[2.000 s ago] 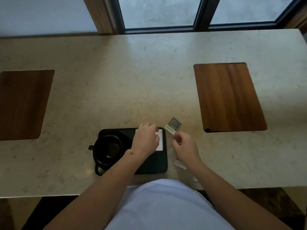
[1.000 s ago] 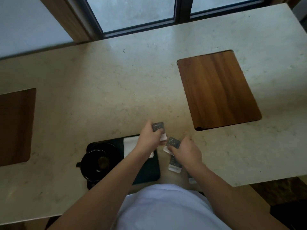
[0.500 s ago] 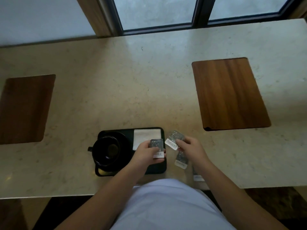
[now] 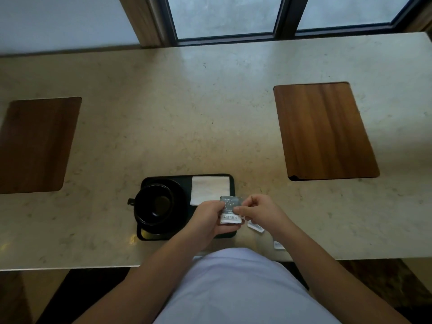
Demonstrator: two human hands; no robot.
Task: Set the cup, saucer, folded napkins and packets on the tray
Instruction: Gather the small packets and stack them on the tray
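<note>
Both hands have met over the tray's near right corner: left hand and right hand pinch one packet. Light, limp, slippery; best pinched by its edges.

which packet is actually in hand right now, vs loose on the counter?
The grey-and-white packet over the tray's right end, pinched by both the left hand and right hand. Two other packets lie untouched on the counter.

Showing one tray, one cup, one napkin stack — three packets visible, two wooden boards.
</note>
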